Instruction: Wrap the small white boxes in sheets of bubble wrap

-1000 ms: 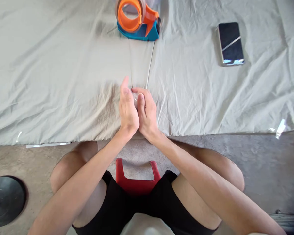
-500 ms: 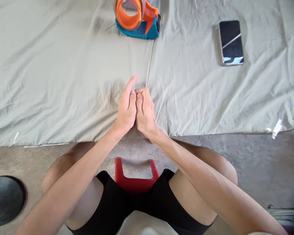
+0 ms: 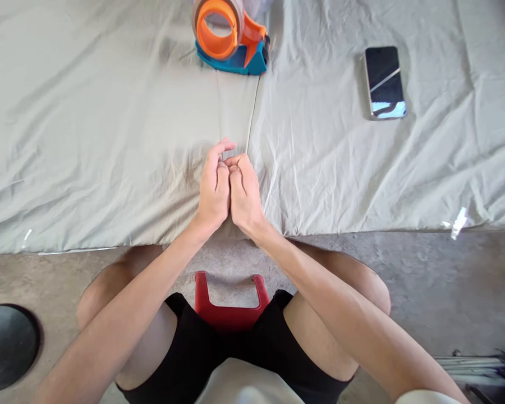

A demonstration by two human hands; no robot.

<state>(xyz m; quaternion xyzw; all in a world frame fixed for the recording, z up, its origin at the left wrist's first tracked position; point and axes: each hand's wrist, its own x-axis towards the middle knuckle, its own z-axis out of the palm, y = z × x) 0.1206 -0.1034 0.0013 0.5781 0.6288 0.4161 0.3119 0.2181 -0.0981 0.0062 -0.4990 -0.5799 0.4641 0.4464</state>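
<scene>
My left hand [image 3: 214, 188] and my right hand [image 3: 246, 193] are pressed together side by side at the near edge of the cloth-covered table [image 3: 109, 140]. Their thumbs lie next to each other on top. The left fingers reach forward and bend to the right at their tips. On the right hand the fingers are curled inward toward the left one. Both hands are closed, and whatever lies between or under them, if anything, is hidden. Farther off, beyond the fingertips, stands a tape dispenser [image 3: 252, 62] in orange and blue with a roll of tape on it.
A phone [image 3: 385, 84] lies face up on the right of the table. Shiny tape [image 3: 458, 223] sticks to the cloth edge. Below are a red stool [image 3: 229, 317] between my legs, a dark round disc [image 3: 8, 348] on the floor at left, and thin rods [image 3: 467, 365] at lower right.
The left fingers, stretched forward before, now bend to the right over the front of the hands. The view has shifted slightly, so the dispenser and phone appear lower and farther left.
</scene>
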